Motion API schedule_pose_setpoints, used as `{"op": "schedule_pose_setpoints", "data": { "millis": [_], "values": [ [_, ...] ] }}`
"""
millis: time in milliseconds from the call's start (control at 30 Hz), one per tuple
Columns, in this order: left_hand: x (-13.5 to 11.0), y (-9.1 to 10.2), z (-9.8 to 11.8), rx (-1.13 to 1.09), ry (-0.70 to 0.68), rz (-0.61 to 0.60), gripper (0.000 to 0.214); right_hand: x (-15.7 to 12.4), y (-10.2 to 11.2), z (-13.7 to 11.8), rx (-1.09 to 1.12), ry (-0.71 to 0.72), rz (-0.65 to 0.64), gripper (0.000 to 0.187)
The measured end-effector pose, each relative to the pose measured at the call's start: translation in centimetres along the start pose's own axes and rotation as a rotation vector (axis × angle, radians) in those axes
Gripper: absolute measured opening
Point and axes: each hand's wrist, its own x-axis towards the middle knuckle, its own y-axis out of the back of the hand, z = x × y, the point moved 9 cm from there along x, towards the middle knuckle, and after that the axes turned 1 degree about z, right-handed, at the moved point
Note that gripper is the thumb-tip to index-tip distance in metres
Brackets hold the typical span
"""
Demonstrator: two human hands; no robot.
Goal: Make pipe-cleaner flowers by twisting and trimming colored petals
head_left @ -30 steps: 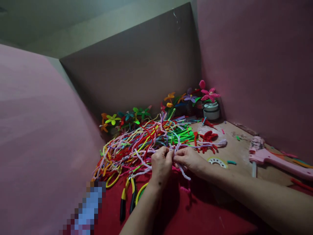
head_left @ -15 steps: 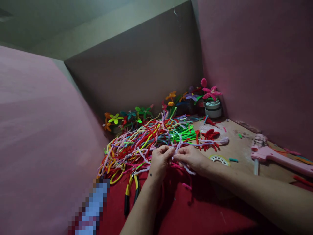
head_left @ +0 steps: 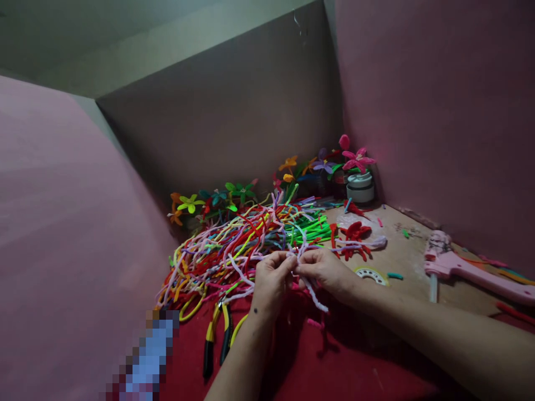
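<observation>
Pale lilac pipe cleaners [head_left: 314,296] are pinched between my two hands, with ends poking up above the fingers and one hanging down to the right. My left hand [head_left: 273,275] is closed on them, thumb against forefinger. Close beside it, my right hand [head_left: 320,270] is also closed on them. The fingertips hide where the strands meet. Behind my hands spreads a big tangled heap of coloured pipe cleaners [head_left: 234,239]. A pink pipe cleaner [head_left: 314,323] shows beneath them, over the red cloth [head_left: 334,367].
Yellow-and-black pliers [head_left: 217,334] lie left of my left forearm. A pink glue gun [head_left: 468,273] rests at right on the brown board [head_left: 405,267], near a tape roll [head_left: 370,275] and red pipe-cleaner pieces [head_left: 355,231]. Pipe-cleaner flowers [head_left: 358,160] and a lidded jar [head_left: 360,188] stand behind.
The lilac strands have shifted in my fingers, and the lower end now hangs out more plainly. The whole view has moved slightly, so the surroundings appear further left.
</observation>
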Motion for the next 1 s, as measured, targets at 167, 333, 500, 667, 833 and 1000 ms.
{"op": "schedule_pose_setpoints", "data": {
  "millis": [167, 333, 500, 667, 833, 1000],
  "values": [
    [-0.3, 1.4, 1.3, 0.203, -0.215, 0.183, 0.021, -0.3, -0.1, -1.1, -0.047, 0.053, 0.052, 0.027],
    [-0.1, 0.7, 0.2, 0.056, -0.063, 0.082, 0.026, -0.4, -0.2, -0.7, 0.015, -0.005, 0.018, 0.024],
    [0.0, 1.1, 0.3, 0.053, -0.082, 0.120, 0.026, -0.1, -0.2, -0.3, 0.007, -0.020, -0.013, 0.020],
    [0.0, 0.8, 0.3, -0.015, -0.051, 0.078, 0.026, -0.3, -0.6, -0.6, 0.102, 0.026, -0.079, 0.018],
    [0.1, 0.2, 0.1, -0.073, -0.017, 0.020, 0.027, -0.2, -0.6, -0.3, 0.149, 0.001, -0.057, 0.018],
    [0.1, 0.9, 0.2, 0.017, -0.056, 0.101, 0.027, 0.0, -0.3, -0.3, 0.145, 0.017, -0.038, 0.020]
  ]
}}
